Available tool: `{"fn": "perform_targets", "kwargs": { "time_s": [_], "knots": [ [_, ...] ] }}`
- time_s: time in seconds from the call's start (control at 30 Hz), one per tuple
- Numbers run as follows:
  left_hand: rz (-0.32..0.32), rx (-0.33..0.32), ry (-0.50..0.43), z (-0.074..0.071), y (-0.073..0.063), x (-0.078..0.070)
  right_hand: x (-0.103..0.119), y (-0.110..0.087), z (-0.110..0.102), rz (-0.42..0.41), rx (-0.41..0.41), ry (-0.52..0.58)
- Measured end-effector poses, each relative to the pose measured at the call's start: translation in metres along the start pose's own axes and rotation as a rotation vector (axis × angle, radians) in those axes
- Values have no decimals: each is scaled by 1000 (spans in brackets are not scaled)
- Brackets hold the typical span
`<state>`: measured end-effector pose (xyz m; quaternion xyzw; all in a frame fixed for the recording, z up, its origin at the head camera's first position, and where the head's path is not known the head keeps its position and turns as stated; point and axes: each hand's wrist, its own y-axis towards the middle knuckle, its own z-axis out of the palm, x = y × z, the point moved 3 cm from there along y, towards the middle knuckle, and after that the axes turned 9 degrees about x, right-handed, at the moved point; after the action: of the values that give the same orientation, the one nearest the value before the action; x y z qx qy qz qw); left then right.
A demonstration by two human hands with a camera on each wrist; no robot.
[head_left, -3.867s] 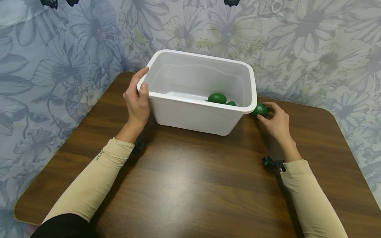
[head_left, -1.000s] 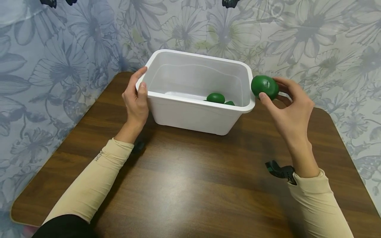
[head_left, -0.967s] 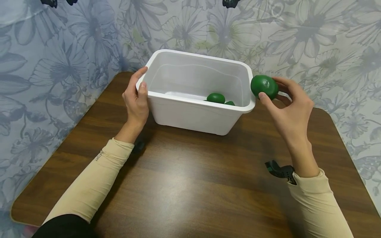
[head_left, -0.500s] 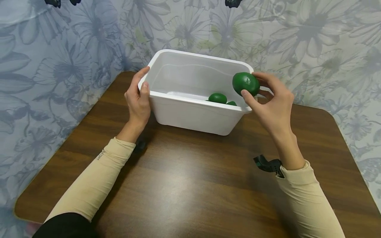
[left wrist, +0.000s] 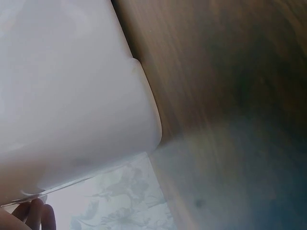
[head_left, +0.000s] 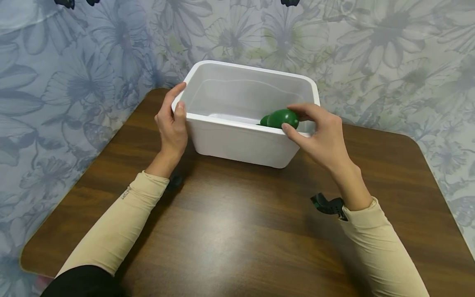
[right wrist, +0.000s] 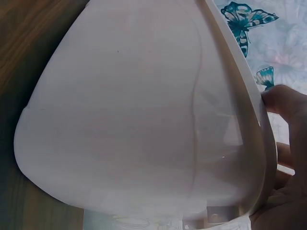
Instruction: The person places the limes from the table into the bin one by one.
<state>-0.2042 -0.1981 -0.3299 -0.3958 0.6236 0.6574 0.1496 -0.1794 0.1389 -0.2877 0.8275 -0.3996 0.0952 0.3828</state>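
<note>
A white plastic bin stands on the table in the head view. My left hand grips its left rim, the thumb over the near corner. Over the bin's right end, my right hand holds a glossy green avocado between thumb and fingers, low inside the rim. Another green avocado shows partly behind it; the front wall hides the bin's floor there. In the left wrist view, the bin's side hides most of the left hand. The right wrist view has the right hand by the rim, avocado out of sight.
The brown wooden table has rounded corners and reaches to a wall with a floral pattern close behind the bin. A dark wrist device juts from the right sleeve above the tabletop.
My right hand picked up the avocado from the table right of the bin, raised it over the right rim, then moved left and down into the bin. The left hand stays on the rim.
</note>
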Motion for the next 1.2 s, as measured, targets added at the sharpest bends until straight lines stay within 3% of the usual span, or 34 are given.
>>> {"fn": "perform_targets", "kwargs": {
  "time_s": [0.57, 0.77, 1.2],
  "knots": [
    [12, -4, 2, 5, -2, -1, -2, -17, 0, -37, -108, -41],
    [20, -9, 3, 5, -2, -2, -5, -27, -4, -1, -138, -47],
    [37, -15, 10, 0, -2, -1, -31, -49, -23, 101, -69, -114]
  ]
}}
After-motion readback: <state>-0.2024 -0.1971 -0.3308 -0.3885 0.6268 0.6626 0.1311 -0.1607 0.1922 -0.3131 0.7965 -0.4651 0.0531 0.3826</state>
